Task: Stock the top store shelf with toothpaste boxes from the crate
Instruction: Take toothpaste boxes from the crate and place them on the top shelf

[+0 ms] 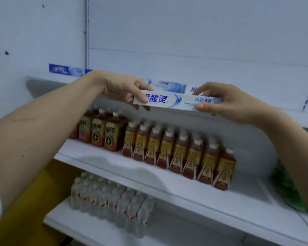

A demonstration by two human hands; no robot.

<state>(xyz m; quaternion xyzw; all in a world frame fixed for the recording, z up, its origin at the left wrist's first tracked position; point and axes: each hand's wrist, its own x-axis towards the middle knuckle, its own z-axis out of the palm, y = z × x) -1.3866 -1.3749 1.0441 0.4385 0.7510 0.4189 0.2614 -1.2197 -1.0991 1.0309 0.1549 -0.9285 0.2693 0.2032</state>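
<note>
Two hands hold one toothpaste box point(178, 102) level at mid-frame, just before the top shelf point(256, 119) edge. Left hand point(121, 89) pinches its left end, right hand point(226, 102) pinches its right end. More boxes point(169, 86) lie on the shelf behind.

Two hands point(124, 89) point(226, 102) were up, four toothpaste boxes point(174, 102) point(68, 69) point(169, 86) point(191, 89) showed, and three shelves point(292, 119) point(167, 181) point(185, 231) were visible.

blue "酸灵" on the white toothpaste box point(174, 102); other print there too blurred
</note>
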